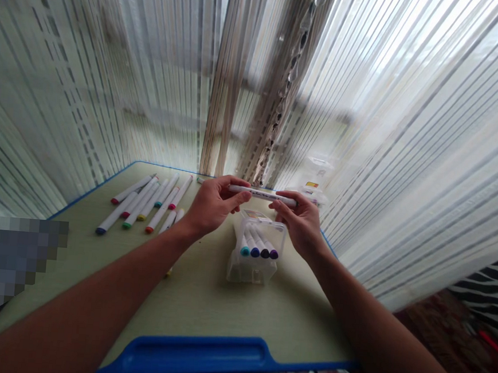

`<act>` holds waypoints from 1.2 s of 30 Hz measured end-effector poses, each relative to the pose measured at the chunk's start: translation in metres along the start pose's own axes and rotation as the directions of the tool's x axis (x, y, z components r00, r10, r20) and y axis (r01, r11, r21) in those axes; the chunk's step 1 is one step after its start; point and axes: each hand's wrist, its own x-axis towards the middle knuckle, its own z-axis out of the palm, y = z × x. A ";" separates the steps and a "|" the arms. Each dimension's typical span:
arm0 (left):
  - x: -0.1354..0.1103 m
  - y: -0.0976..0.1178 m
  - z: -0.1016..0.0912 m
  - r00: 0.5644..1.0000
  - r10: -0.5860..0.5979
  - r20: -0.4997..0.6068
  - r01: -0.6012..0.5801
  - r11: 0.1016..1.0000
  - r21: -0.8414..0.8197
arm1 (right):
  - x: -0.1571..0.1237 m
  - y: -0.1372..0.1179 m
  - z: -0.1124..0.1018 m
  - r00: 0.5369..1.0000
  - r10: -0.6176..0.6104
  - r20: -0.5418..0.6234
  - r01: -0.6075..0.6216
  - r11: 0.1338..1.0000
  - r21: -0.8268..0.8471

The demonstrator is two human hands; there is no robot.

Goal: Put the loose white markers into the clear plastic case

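Observation:
Between my two hands a white marker is held level, dark print along its barrel. My left hand pinches its left end between thumb and fingers. The right end sits in the closed fingers of my right hand. Below it stands a clear plastic case with several markers lying in it, their turquoise, blue, black and purple ends facing me. Left of my left hand, several loose white markers with coloured ends lie on the table, some partly hidden behind my left wrist and forearm.
The pale green table has a blue rim with a moulded blue tray at its near edge. Sheer striped curtains hang close behind it and along the right. A clear container stands at the back right.

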 end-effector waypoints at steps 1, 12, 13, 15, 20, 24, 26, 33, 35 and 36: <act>0.000 0.000 0.000 1.000 -0.001 0.003 0.001 1.000 -0.016 | 0.000 0.000 0.000 1.000 -0.001 -0.002 0.001 1.000 0.005; 0.000 0.002 0.003 0.999 -0.040 -0.005 0.039 0.991 -0.124 | 0.000 -0.002 0.001 1.000 0.006 0.017 -0.006 0.999 0.037; 0.000 0.002 0.003 0.999 -0.048 -0.008 0.047 0.991 -0.122 | 0.000 -0.001 0.001 1.000 0.006 0.015 -0.007 0.999 0.038; -0.001 0.003 0.003 0.998 -0.057 -0.015 0.055 0.993 -0.100 | 0.000 -0.001 0.001 1.000 0.008 0.014 -0.009 0.999 0.039; -0.001 0.002 0.004 0.998 -0.064 -0.020 0.063 0.998 -0.026 | -0.001 -0.001 0.001 1.000 0.006 -0.002 -0.006 1.000 0.028; -0.001 0.001 0.004 0.998 -0.060 -0.010 0.060 0.998 -0.035 | -0.001 -0.001 0.001 1.000 0.007 -0.018 -0.007 1.000 0.007; -0.001 0.000 0.004 0.999 -0.052 -0.010 0.052 0.998 -0.042 | 0.000 -0.001 0.001 1.000 0.009 -0.023 -0.009 1.000 0.002; 0.000 -0.005 0.004 0.999 -0.033 -0.042 0.032 0.999 -0.027 | 0.001 0.000 0.002 0.999 -0.005 -0.046 0.006 1.000 0.021; 0.000 -0.005 0.004 0.998 -0.030 -0.052 0.028 0.999 -0.033 | 0.000 0.000 0.002 0.999 -0.009 -0.047 0.010 1.000 0.021; 0.000 -0.006 0.004 0.998 -0.028 -0.054 0.026 0.999 -0.035 | 0.000 0.000 0.002 0.999 -0.012 -0.048 0.013 1.000 0.021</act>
